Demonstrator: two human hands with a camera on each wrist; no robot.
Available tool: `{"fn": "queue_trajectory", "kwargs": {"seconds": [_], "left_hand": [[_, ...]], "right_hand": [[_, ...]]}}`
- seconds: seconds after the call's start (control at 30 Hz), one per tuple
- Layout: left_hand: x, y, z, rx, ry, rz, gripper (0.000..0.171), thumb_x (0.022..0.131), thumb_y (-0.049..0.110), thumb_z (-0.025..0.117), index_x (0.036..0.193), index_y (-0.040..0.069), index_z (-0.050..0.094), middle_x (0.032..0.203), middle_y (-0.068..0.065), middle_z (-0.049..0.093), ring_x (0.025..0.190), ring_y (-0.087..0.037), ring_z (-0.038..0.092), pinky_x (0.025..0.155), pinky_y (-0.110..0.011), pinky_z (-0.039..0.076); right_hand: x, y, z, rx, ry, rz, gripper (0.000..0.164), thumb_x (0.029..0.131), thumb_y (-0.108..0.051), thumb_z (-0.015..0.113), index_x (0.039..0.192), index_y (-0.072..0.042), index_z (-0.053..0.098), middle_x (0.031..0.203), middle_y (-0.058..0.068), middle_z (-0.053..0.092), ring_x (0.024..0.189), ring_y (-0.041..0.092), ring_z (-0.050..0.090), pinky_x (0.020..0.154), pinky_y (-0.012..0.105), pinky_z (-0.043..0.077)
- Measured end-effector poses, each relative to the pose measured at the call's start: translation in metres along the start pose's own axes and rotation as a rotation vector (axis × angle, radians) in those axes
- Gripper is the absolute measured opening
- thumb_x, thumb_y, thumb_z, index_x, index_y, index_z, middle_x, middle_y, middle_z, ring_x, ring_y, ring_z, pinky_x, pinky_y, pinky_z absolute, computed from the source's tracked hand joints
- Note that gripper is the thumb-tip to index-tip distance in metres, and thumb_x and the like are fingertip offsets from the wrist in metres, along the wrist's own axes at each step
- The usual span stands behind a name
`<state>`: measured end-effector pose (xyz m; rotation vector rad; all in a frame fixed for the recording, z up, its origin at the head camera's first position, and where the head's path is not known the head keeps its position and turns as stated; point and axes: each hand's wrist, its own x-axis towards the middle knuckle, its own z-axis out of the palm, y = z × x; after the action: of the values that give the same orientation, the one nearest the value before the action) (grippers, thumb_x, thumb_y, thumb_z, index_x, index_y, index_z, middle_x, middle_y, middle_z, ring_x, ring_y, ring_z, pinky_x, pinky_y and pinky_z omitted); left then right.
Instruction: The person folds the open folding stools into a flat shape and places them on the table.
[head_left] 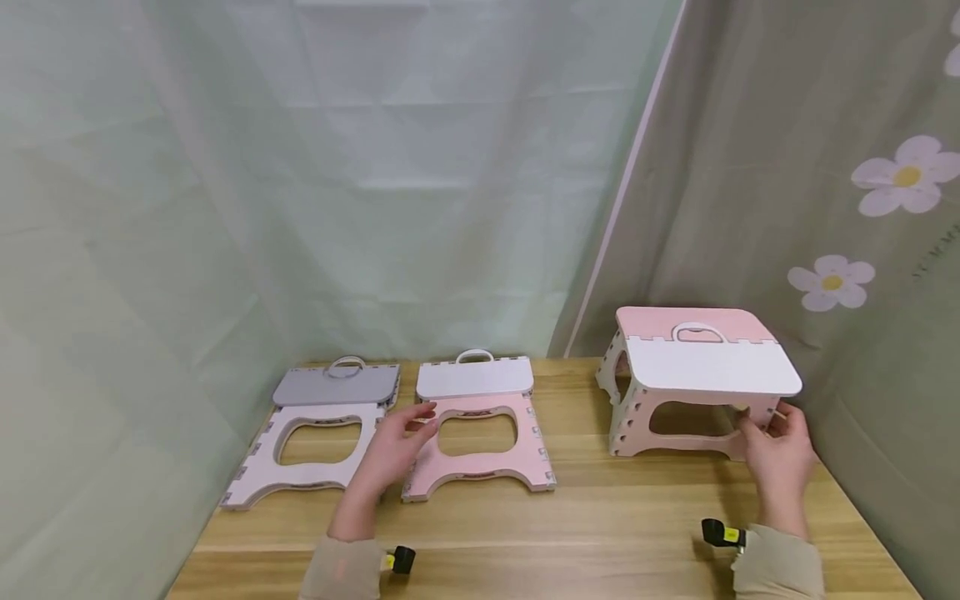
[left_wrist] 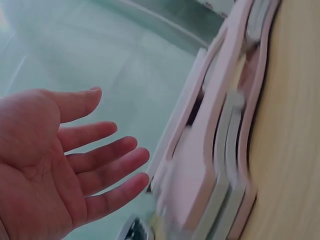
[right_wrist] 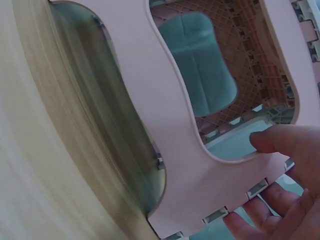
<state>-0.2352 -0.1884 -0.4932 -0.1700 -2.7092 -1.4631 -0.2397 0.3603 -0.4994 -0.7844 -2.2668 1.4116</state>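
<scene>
My right hand (head_left: 780, 447) grips the front right leg of an unfolded pink and white step stool (head_left: 712, 367) at the right of the table. In the right wrist view, the thumb sits at the opening in the stool's pink leg panel (right_wrist: 165, 105), and the fingers lie along its hinged edge. My left hand (head_left: 392, 448) is at the left side of a folded pink and white stool (head_left: 480, 462) in the middle. Its fingers are spread and hold nothing; in the left wrist view, the palm (left_wrist: 40, 180) is apart from the folded pink panels (left_wrist: 195, 175).
A folded grey and white stool (head_left: 300, 479) lies left of the pink one, partly behind my left hand. Pale green curtains (head_left: 450, 167) hang behind the wooden table (head_left: 585, 533), and a flowered grey-green curtain (head_left: 720, 167) closes off the right side.
</scene>
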Motion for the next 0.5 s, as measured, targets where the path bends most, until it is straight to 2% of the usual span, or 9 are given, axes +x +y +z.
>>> {"fn": "queue_trajectory", "kwargs": {"seconds": [0.23,0.33,0.5], "left_hand": [[0.007,0.031,0.036,-0.075,-0.013,0.078,0.037,0.107,0.023,0.069,0.14,0.005,0.069,0.129,-0.013,0.073,0.114,-0.028,0.069,0.096,-0.047,0.056],[0.01,0.047,0.054,-0.121,-0.009,0.104,0.035,0.108,0.023,0.068,0.138,0.005,0.07,0.13,-0.011,0.073,0.115,-0.027,0.069,0.097,-0.045,0.057],[0.013,0.07,0.082,-0.218,0.004,0.122,0.031,0.108,0.023,0.068,0.134,0.006,0.072,0.125,-0.008,0.074,0.112,-0.024,0.069,0.092,-0.034,0.058]], "right_hand": [[-0.002,-0.003,-0.001,-0.026,-0.09,-0.003,0.068,0.103,-0.031,0.068,0.158,-0.002,0.04,0.153,0.032,0.051,0.136,0.046,0.051,0.069,0.017,0.04],[-0.003,-0.004,0.002,-0.037,-0.112,-0.012,0.068,0.102,-0.031,0.07,0.156,-0.001,0.041,0.153,0.032,0.051,0.135,0.046,0.052,0.071,0.019,0.041],[-0.003,-0.005,0.005,-0.051,-0.127,-0.011,0.064,0.102,-0.032,0.07,0.153,-0.002,0.044,0.154,0.03,0.051,0.137,0.046,0.051,0.079,0.027,0.045]]}}
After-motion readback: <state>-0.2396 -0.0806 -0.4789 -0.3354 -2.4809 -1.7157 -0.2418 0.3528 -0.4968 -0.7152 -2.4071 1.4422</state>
